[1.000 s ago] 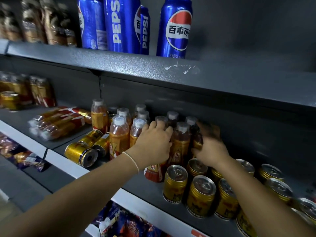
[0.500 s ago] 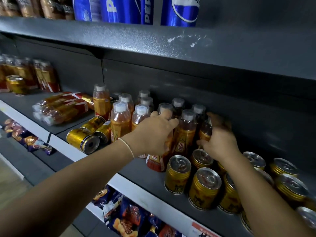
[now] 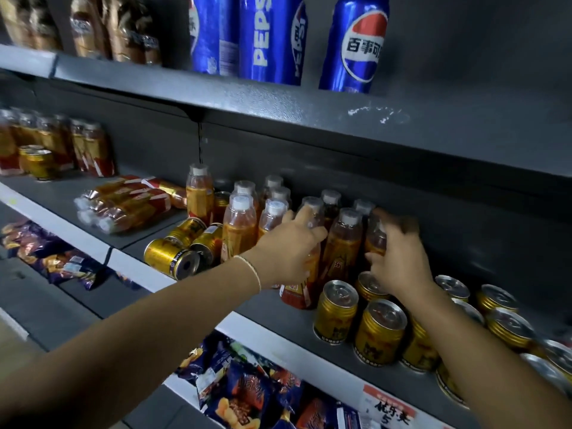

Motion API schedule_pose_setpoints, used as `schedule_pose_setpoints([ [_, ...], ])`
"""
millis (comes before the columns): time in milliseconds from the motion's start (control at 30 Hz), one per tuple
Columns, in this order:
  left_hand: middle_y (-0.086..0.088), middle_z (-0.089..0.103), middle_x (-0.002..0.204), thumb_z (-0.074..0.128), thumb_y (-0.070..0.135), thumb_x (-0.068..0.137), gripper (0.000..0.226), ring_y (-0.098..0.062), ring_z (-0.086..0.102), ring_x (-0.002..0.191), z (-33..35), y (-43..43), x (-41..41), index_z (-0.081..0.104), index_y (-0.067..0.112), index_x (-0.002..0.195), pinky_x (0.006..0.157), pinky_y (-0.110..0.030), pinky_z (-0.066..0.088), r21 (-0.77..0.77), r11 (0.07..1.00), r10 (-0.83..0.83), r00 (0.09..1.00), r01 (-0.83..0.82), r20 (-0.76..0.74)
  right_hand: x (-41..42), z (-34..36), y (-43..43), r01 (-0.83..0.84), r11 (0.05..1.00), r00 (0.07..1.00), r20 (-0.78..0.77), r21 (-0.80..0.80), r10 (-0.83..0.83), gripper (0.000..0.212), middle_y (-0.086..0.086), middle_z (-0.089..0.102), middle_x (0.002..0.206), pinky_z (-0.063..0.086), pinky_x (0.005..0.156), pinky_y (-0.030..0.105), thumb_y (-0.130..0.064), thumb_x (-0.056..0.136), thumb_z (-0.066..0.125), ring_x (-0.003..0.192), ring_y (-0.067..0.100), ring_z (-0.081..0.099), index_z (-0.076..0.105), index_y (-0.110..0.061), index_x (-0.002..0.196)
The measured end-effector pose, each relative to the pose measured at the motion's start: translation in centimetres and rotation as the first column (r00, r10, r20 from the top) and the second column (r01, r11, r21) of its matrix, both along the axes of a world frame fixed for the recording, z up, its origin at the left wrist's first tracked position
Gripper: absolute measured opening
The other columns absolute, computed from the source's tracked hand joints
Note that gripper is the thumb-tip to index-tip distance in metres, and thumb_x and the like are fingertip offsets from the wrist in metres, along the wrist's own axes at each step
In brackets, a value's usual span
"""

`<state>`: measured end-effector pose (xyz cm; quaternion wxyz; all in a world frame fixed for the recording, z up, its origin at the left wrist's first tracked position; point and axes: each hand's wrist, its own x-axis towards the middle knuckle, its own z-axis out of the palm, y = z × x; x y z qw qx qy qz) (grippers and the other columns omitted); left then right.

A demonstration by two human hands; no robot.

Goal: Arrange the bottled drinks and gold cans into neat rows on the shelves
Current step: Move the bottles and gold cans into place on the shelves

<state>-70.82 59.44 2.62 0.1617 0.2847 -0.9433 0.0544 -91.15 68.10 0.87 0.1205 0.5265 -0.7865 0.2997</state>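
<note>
The left hand wraps the front bottle on the middle shelf, and the right hand curls round a rear bottle near the back wall. I'd set each squarely behind its neighbours, easing them in without toppling the gold cans just beside.

bottled drinks: upright cluster, mid-shelf | gold cans: upright right, toppled left

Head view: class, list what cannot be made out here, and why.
Head view only:
Red-label bottle: middle hidden by left hand.
Right hand: fingers blurred, grip on rear bottle unclear.
Rightmost cans: cut by right edge.
Price tag: cut by bottom edge.
</note>
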Motion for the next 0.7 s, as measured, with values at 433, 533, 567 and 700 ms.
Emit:
schedule_pose_setpoints([
  [433, -0.006, 0.022, 0.122, 0.075, 0.022, 0.064, 0.070, -0.033, 0.033, 0.109, 2.5, 3.1, 10.9, 0.045, 0.018, 0.128, 0.056, -0.031, 0.037, -0.257, 0.963, -0.139, 0.965, 0.080, -0.221, 15.6, 5.5, 5.4, 0.053, 0.995, 0.866, -0.501, 0.085, -0.003, 0.099, 0.018, 0.034, 0.148, 0.043, 0.098, 0.060, 0.001, 0.054, 0.080, 0.128, 0.046, 0.038, 0.047, -0.026, 0.143],
  [533, -0.005, 0.023, 0.121, 0.075, 0.029, 0.067, 0.070, -0.030, 0.032, 0.108, 3.0, 2.7, 15.5, 0.042, 0.021, 0.127, 0.061, -0.030, 0.037, -0.168, 0.984, -0.107, 0.962, 0.066, -0.251, 20.1, 6.2, 4.8, 0.086, 0.984, 0.874, -0.487, 0.153, -0.001, 0.098, 0.007, 0.016, 0.148, 0.038, 0.104, 0.054, -0.014, 0.066, 0.077, 0.132, 0.038, 0.030, 0.028, -0.037, 0.147],
  [567, -0.005, 0.024, 0.121, 0.075, 0.029, 0.067, 0.068, -0.029, 0.033, 0.107, 3.0, 2.6, 17.1, 0.042, 0.022, 0.127, 0.061, -0.029, 0.036, -0.145, 0.988, -0.087, 0.964, 0.052, -0.252, 21.5, 6.4, 4.5, 0.086, 0.982, 0.880, -0.476, 0.169, 0.005, 0.097, 0.005, 0.014, 0.147, 0.038, 0.104, 0.053, -0.017, 0.068, 0.077, 0.132, 0.037, 0.029, 0.024, -0.039, 0.147],
  [700, -0.007, 0.029, 0.121, 0.073, 0.031, 0.066, 0.063, -0.031, 0.037, 0.109, 2.4, 1.6, 24.4, 0.046, 0.022, 0.122, 0.061, -0.035, 0.045, -0.055, 0.999, -0.011, 0.978, -0.001, -0.206, 27.6, 6.5, 2.2, 0.071, 0.964, 0.914, -0.404, 0.257, 0.041, 0.098, 0.006, 0.016, 0.143, 0.047, 0.089, 0.043, -0.021, 0.071, 0.076, 0.126, 0.038, 0.040, 0.015, -0.042, 0.145],
])
